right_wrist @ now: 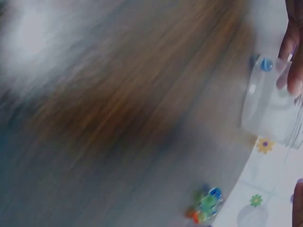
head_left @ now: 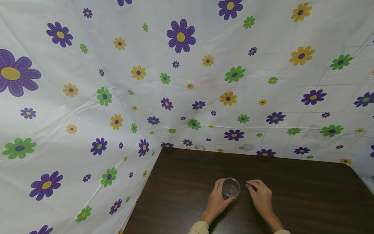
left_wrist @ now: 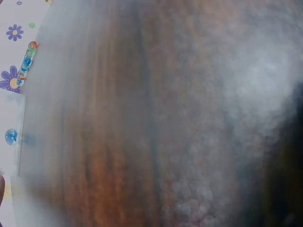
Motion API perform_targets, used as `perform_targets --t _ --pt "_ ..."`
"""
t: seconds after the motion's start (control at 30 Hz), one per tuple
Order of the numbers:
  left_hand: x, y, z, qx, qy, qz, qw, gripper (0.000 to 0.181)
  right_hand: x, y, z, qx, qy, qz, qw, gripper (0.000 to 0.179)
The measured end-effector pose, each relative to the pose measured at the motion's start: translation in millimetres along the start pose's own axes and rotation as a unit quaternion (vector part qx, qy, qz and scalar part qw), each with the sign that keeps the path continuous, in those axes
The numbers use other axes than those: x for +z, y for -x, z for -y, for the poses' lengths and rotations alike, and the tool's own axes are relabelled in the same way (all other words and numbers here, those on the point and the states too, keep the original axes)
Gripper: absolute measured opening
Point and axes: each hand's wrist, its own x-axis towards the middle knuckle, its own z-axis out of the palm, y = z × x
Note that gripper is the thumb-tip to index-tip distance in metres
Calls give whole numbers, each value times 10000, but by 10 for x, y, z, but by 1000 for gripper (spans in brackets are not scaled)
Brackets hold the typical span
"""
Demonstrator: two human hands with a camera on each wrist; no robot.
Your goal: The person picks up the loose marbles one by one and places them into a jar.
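A clear round jar (head_left: 231, 188) stands on the dark table, gripped at its side by my left hand (head_left: 217, 199), thumb and fingers round it. Through its wall a blue marble (right_wrist: 266, 65) shows near the base. Just right of the jar and apart from it is my right hand (head_left: 262, 196), its thumb and fingertips close together. Whether something small is between those fingertips cannot be made out. Several coloured marbles (right_wrist: 207, 205) lie grouped on the table in the right wrist view; the left wrist view shows marbles (left_wrist: 27, 61) in a line. They are not discernible in the head view.
The brown wood-grain table (head_left: 181, 182) reaches back to a white sheet with purple, yellow and green flowers (head_left: 233, 97). The sheet also runs along the table's left side. Both wrist views are blurred over the near tabletop.
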Motion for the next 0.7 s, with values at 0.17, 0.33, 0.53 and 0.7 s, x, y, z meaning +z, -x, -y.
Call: perform_targets --t 0.17,0.33,0.53,0.7 --pt "1 1 8 68 9 1 10000 83 101 -10 93 34 -168 68 9998 23" --pt "1 -6 7 80 19 29 10000 84 196 13 155 -49 -372 190 9991 23" --pt "-1 -4 8 92 43 34 9999 83 270 53 213 -21 -484 335 9983 23" --pt "1 -1 16 132 66 16 9999 84 326 77 228 -43 -407 349 9986 26"
